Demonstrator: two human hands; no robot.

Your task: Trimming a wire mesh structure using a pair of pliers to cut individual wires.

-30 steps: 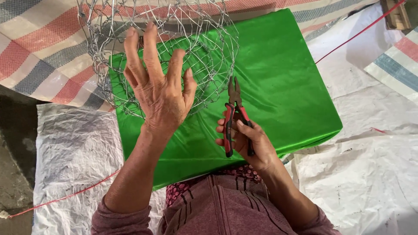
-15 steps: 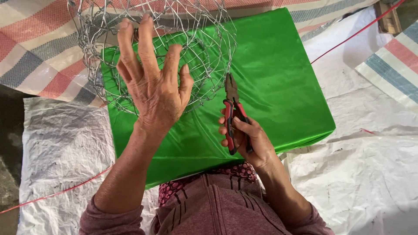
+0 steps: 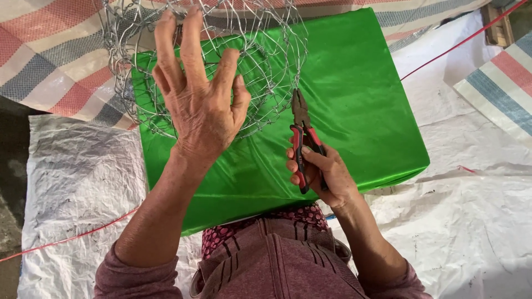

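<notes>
Pliers (image 3: 303,138), gripped in the right hand (image 3: 321,174), have moved up to touch the wire basket (image 3: 221,61) on the green board (image 3: 354,105). The left hand (image 3: 199,105), fingers spread, has risen against its mesh, so work on the wire looks close.

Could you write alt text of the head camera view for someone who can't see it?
A person's left hand spreads its fingers against a round wire mesh basket, while the right hand grips red-handled pliers beside it, over a shiny green cloth.

Daylight falls on a ground spread with white woven sheets (image 3: 476,221). A striped tarp (image 3: 50,61) lies at top left, another at right, and a red cord (image 3: 460,41) crosses them.
</notes>
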